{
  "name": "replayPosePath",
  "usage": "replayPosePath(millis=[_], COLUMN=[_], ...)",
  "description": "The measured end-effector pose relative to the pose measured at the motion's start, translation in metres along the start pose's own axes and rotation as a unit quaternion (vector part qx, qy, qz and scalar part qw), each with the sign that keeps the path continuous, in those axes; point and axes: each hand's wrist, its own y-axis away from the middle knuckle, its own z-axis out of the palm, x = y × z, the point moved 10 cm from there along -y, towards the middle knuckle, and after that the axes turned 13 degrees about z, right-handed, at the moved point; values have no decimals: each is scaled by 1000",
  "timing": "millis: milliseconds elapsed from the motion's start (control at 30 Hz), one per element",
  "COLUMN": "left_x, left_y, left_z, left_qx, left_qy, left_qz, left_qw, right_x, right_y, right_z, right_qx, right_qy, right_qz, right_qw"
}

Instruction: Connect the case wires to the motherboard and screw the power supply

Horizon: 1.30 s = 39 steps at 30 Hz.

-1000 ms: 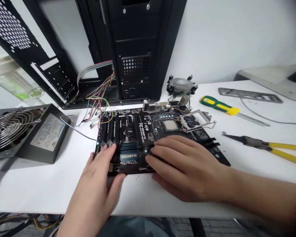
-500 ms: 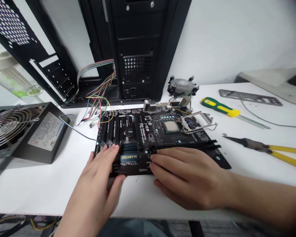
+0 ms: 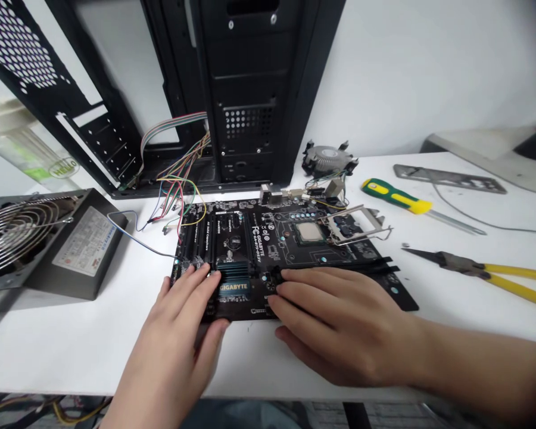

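A black Gigabyte motherboard [image 3: 290, 247] lies flat on the white table. Its processor [image 3: 310, 232] is exposed, and the metal socket frame [image 3: 360, 223] is swung up beside it. My left hand [image 3: 176, 325] is open, its fingers laid over the board's near left part beside the blue heatsink [image 3: 233, 287], thumb at the front edge. On the right, my right hand [image 3: 339, 322] has its fingers bent and pressed together at the near end of the long black memory slots [image 3: 366, 265]. Whatever those fingertips hold, if anything, is hidden, as is the thumb.
Behind the board stands a black computer case [image 3: 250, 77] with loose coloured wires [image 3: 178, 179]. A power supply [image 3: 89, 244] sits at left. Toward the right are a cooler fan [image 3: 329, 159], a screwdriver [image 3: 397, 196], yellow-handled pliers [image 3: 469, 268] and a metal port plate [image 3: 449, 180].
My left fingertips have shifted slightly right onto the heatsink's edge. My right fingers have moved a little at the slot end. The board stays in place.
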Motion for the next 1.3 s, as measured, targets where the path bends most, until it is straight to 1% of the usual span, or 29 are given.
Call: replayPosePath(millis=[233,400,500,567,633,700,767,800,867,933,1033,1100,1167,1233,1300], left_x=[-1,-1,-1,-1,-2,-2,-2,-3,-4,-4,-4,-4,-4,-5,-5], left_y=[0,-1,0,1,2,2,2,3,3,4,4,4,3,4,4], left_z=[-1,-1,-1,-1,-1,0,0,0,0,0,0,1,2,1,0], left_qx=[7,10,13,12,10,10,14,16,16,15,15,10,4,4,6], left_qy=[7,4,8,9,12,15,19,20,20,19,19,21,24,23,20], left_qz=[-1,-1,-1,-2,-3,-4,-4,-4,-4,-5,-4,-5,-8,-8,-6], left_qw=[1000,1000,1000,1000,1000,1000,1000,1000,1000,1000,1000,1000,1000,1000,1000], right_x=[-3,-19,-15,-3,15,42,72,91,125,157,187,197,202,204,205], right_y=[2,7,3,-2,-7,-11,-10,-7,1,15,40,55,64,67,66], right_z=[-2,13,9,-5,-23,-42,-61,-65,-61,-47,-25,-13,-6,-4,-2], right_qx=[-3,-58,-35,1,37,71,110,104,44,-45,-166,-239,-286,-301,-306], right_qy=[-36,-125,-97,-60,-15,32,81,104,114,102,78,69,64,56,45], right_qz=[-23,-70,-68,-57,-35,16,77,118,189,256,334,371,396,402,394], right_qw=[999,988,992,997,999,997,988,982,974,960,925,895,871,863,865])
